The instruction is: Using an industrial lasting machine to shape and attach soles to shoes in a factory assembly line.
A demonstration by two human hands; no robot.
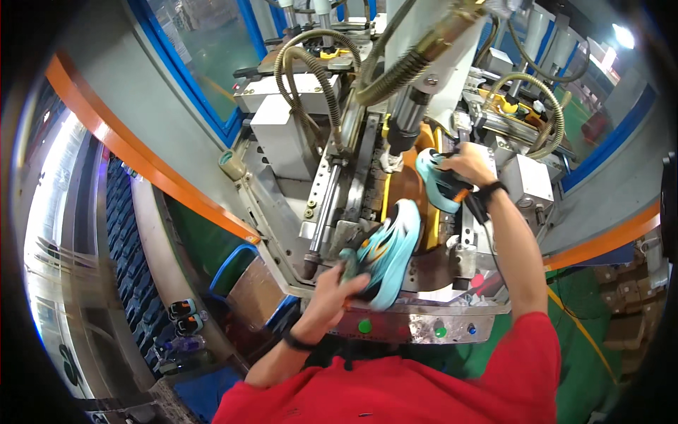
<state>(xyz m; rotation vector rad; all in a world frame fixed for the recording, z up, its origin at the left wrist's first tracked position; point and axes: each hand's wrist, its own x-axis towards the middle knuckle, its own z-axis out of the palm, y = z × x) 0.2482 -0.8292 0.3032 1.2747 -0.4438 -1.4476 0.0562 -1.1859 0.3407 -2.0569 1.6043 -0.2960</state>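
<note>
My left hand (326, 295) is closed on a light blue and black sneaker (397, 253), gripping its dark heel end. This sneaker is tilted above the front of the machine bed, its pale sole side facing right. Farther in, my right hand (472, 166) is closed round a second sneaker (436, 185) of the same colours, with an orange patch by my wrist. That one is over the right side of the brown pad (407, 178), near the dark press cylinder (408, 116). My right fingertips are partly hidden.
White box-shaped housings (282, 138) and metal clamp rails flank the bed. Ribbed hoses (311, 53) arch above. The front panel (395, 326) carries green and blue buttons. At left runs a conveyor (131, 261); a pair of dark shoes (186, 318) lies beside it.
</note>
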